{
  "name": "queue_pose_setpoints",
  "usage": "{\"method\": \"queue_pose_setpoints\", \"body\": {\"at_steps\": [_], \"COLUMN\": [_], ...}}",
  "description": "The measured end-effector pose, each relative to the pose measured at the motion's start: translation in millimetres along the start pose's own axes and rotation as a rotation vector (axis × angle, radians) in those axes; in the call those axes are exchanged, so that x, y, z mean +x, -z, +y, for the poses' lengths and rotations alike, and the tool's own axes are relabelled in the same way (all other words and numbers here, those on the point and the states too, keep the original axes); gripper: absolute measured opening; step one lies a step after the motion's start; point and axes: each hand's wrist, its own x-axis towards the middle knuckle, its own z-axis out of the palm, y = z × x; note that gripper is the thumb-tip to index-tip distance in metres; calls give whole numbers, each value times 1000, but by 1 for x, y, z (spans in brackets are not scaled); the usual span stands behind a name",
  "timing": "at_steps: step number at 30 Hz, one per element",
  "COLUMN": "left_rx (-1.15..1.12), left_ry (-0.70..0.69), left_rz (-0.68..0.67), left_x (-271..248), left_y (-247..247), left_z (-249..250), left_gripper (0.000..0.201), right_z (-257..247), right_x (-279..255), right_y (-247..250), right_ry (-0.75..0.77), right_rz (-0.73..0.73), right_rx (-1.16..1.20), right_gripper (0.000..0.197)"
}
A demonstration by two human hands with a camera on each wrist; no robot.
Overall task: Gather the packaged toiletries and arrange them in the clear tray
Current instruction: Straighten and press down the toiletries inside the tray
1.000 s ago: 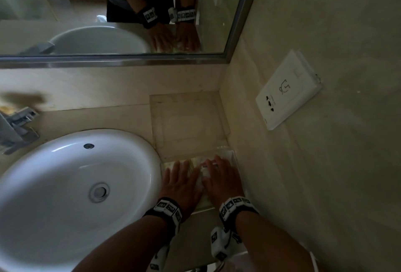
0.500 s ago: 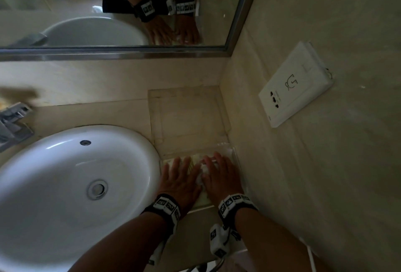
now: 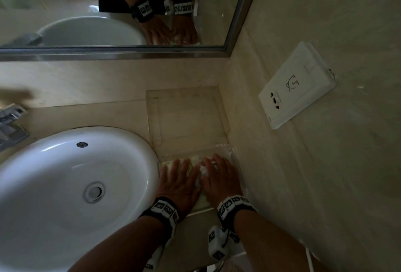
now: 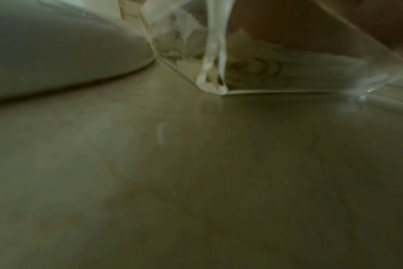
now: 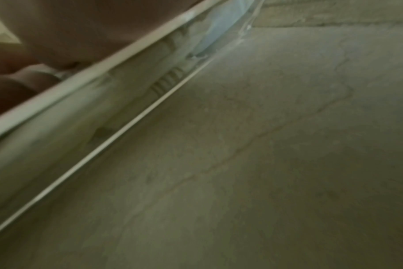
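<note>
Clear tray on counter, between sink and wall. Packaged toiletries inside. My left hand, right hand flat, fingers straight, pressing packets. Arranging step. Next, likely: even out packets.

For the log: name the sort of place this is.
A bathroom counter, perhaps in a hotel: a white sink set in a stone counter, a mirror above, and a tray of packaged toiletries.

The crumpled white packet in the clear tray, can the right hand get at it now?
Probably yes: the right hand already lies flat over the crumpled white packet, nothing between them.
</note>
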Motion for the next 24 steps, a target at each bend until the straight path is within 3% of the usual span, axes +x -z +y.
{"method": "queue_pose_setpoints", "body": {"at_steps": [10,17,24], "left_rx": [-19,10,28], "left_ry": [9,-15,29], "left_rz": [10,17,37], "left_x": [2,-5,-29], "left_y": [2,6,26], "left_z": [-1,-3,-10], "left_gripper": [67,66,77], "right_z": [-1,2,-8], "right_x": [8,5,-28], "right_y": [-1,4,34], "right_ry": [11,38,3], "right_rz": [67,-95,94], "right_rx": [12,-98,-34], "right_gripper": [52,64,53]}}
